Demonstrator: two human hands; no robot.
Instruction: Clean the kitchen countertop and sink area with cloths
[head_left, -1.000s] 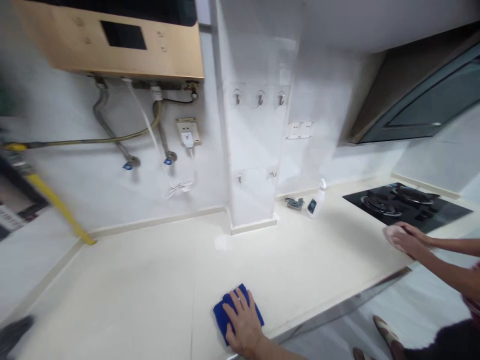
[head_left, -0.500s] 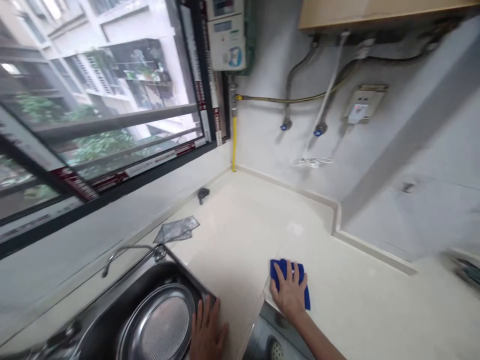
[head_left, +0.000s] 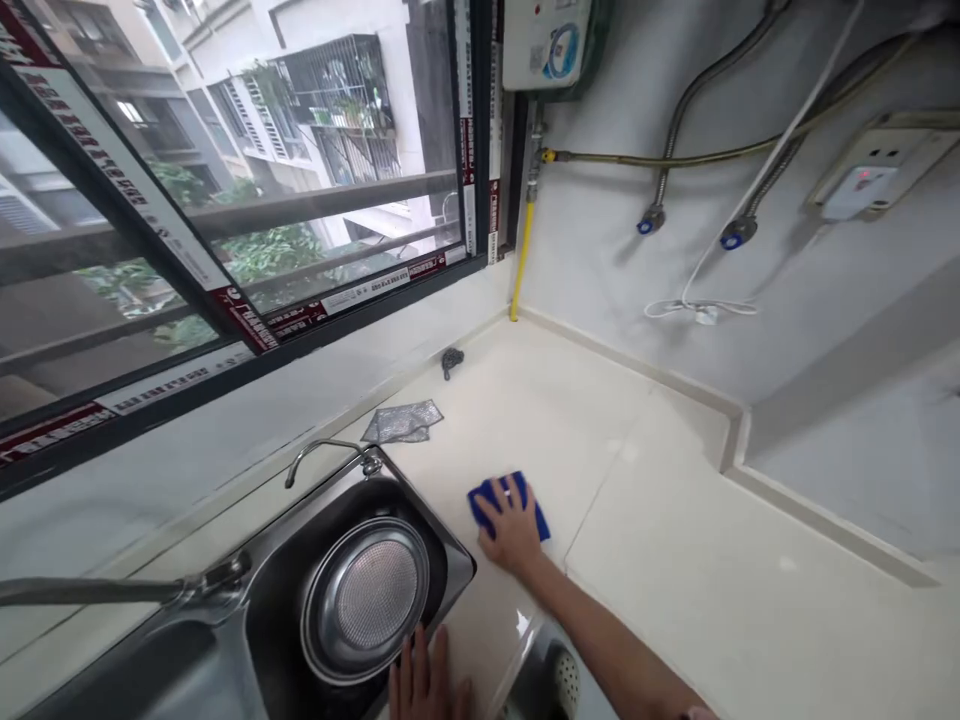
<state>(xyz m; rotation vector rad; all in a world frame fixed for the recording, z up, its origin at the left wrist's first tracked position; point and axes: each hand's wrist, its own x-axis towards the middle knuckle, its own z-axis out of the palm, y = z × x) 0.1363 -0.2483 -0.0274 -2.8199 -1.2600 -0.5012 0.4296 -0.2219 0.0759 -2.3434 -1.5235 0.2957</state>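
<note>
You are pressing a blue cloth [head_left: 487,497] flat under your open right hand [head_left: 511,530] on the bench [head_left: 637,480], your spread left hand [head_left: 429,680] lying at the sink [head_left: 457,590], a mesh pad [head_left: 401,422] sitting untouched just beyond it.

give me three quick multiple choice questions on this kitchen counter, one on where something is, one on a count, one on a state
1. Where is the grey mesh pad?
A. on the window frame
B. on the counter near the faucet
C. on the wall

2. How many blue-capped valves are on the wall?
A. one
B. three
C. two

3. What is the right hand doing with the blue cloth?
A. pressing it flat on the counter
B. holding it up in the air
C. wringing it out

Answers:
1. B, the pad lies on the counter just past the faucet.
2. C, a second one sits beside the first.
3. A, the palm lies over the cloth on the counter.
</note>
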